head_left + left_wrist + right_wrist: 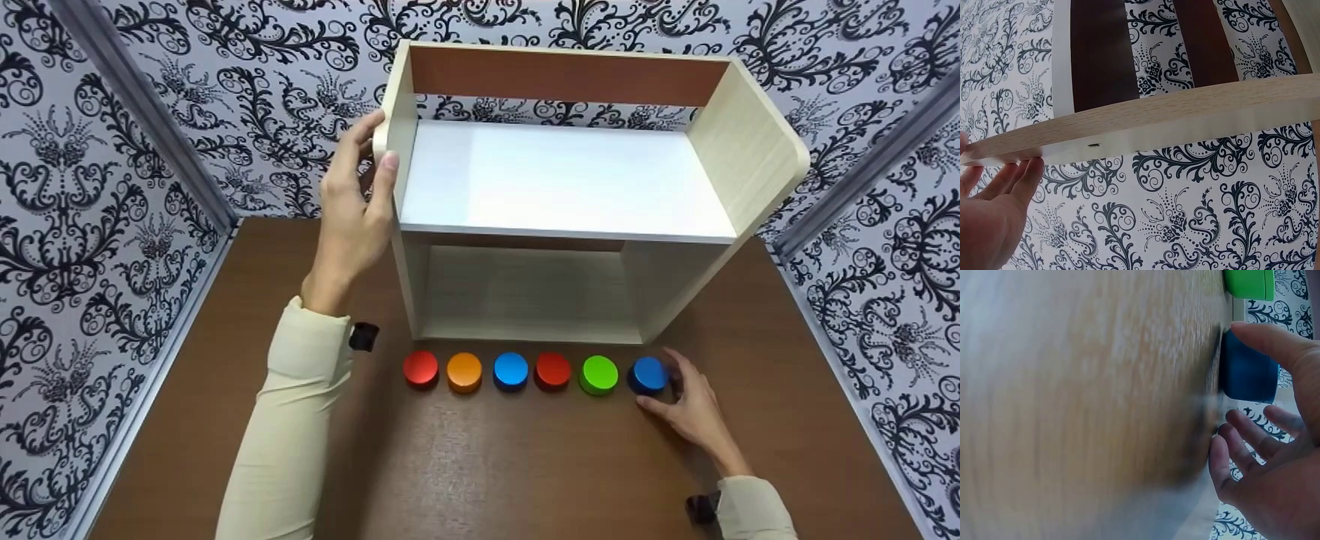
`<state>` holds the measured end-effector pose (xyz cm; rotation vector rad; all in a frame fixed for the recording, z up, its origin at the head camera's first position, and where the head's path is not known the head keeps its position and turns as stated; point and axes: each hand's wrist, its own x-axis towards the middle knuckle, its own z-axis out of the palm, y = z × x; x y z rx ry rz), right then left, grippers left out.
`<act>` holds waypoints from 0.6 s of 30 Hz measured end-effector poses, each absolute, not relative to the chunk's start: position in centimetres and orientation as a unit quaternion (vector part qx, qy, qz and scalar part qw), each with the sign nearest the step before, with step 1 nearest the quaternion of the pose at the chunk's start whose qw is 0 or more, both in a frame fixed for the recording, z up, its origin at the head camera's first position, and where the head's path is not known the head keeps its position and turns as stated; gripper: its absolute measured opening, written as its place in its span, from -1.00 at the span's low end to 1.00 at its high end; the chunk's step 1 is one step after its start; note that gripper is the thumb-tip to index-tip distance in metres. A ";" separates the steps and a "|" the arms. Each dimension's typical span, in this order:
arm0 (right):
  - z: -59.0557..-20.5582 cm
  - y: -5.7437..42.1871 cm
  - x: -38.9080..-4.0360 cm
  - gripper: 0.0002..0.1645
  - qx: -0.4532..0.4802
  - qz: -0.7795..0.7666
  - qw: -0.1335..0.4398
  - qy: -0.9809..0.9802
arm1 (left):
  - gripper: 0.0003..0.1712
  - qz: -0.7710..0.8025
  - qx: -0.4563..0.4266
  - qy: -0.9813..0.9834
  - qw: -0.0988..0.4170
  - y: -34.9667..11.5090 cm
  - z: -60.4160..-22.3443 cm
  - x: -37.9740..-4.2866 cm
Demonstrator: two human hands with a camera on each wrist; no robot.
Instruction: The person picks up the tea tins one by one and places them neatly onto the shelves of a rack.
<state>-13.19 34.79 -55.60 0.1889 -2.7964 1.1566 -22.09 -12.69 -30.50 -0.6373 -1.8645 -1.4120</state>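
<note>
My left hand (352, 202) grips the front edge of a pale wooden shelf unit (757, 150) at its upper left side panel. In the left wrist view its fingers (1030, 174) lie against the panel's outer face, with the thumb on the other side. My right hand (694, 409) is at the right end of a row of round-lidded containers, beside a blue container (648, 375). The right wrist view shows the thumb overlapping that blue container (1249, 371), while the other fingers (1241, 453) are spread apart from it.
Leftward from there in the row stand a green container (598, 375), a red one (553, 372), another blue one (511, 372), an orange one (464, 373) and another red one (421, 369). They line up before the shelf unit on a brown table (480, 465). Patterned walls (292, 97) enclose the table.
</note>
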 end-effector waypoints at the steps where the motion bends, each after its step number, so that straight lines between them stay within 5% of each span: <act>1: -55.6 34.8 -13.2 0.07 0.066 0.381 0.057 -0.921 | -0.53 -0.546 -0.247 -0.719 0.351 -12.7 -30.5 -22.1; 18: -56.0 34.5 -13.2 -0.12 0.068 0.373 0.054 -0.924 | -0.53 -0.554 -0.247 -0.716 0.345 -12.8 -30.7 -22.3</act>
